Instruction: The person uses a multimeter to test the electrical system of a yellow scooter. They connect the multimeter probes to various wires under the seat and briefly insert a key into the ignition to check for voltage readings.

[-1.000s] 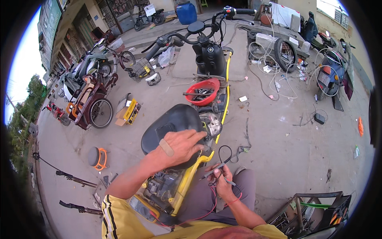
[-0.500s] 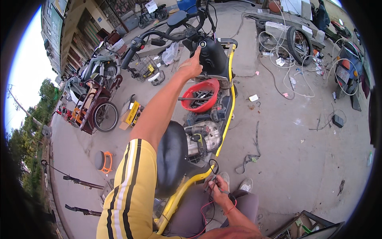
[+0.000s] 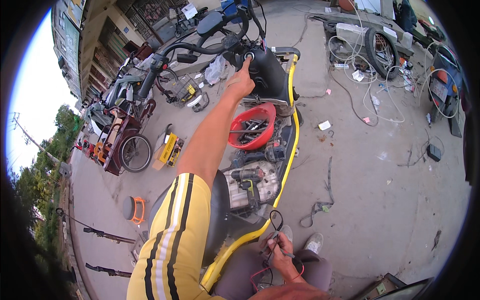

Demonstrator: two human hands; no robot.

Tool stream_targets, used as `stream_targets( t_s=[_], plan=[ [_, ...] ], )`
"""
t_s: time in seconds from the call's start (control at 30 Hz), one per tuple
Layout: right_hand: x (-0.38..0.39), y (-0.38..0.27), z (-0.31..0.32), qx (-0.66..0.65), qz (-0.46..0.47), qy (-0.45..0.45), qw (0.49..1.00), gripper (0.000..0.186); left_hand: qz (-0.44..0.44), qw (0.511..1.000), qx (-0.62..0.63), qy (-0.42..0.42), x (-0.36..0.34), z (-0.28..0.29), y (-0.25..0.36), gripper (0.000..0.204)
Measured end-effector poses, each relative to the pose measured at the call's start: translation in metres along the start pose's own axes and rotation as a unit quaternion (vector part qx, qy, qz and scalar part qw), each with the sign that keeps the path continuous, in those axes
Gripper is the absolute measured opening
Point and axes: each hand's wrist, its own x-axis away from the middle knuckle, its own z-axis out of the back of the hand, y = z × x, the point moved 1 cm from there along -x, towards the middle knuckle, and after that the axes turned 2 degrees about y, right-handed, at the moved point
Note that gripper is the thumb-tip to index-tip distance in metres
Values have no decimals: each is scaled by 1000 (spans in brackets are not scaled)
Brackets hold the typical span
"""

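My left arm, in a yellow striped sleeve, reaches forward over the black seat (image 3: 217,210) of a yellow-edged electric scooter (image 3: 288,162). The index finger of my left hand (image 3: 241,82) is stretched out, its tip at the round switch or lock (image 3: 249,56) on the black front panel; the other fingers look folded. Close to my lap, my right hand (image 3: 281,250) is closed on dark test leads (image 3: 272,242), with a black loop above and a red wire hanging below. Their tips are too small to make out.
A red bowl (image 3: 265,135) of tools sits on the footboard, with a cordless drill (image 3: 252,185) behind it. To the left are an orange stool (image 3: 138,210), a yellow box (image 3: 171,150) and a cargo tricycle (image 3: 122,145). A tire (image 3: 380,52) and loose hose lie at the far right.
The view has shifted slightly. My left index fingertip has moved onto the round switch or lock, covering part of it. My right hand still holds the leads near my lap.
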Motion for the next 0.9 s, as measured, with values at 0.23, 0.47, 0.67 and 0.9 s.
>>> stream_targets(
  t_s=[0.23,0.47,0.67,0.9],
  plan=[
    [-15,1,-12,-26,13,-8,1000,16,32,999,-9,-22,-3,26,12,86],
    [-20,3,-18,-32,9,5,999,15,58,996,-32,-61,18,14,6,95],
    [-26,8,-18,-20,7,1,1000,15,55,995,-51,-63,11,20,11,99],
    [-33,12,-15,-28,7,5,1000,18,12,992,-116,-51,12,17,20,97]
  ],
)
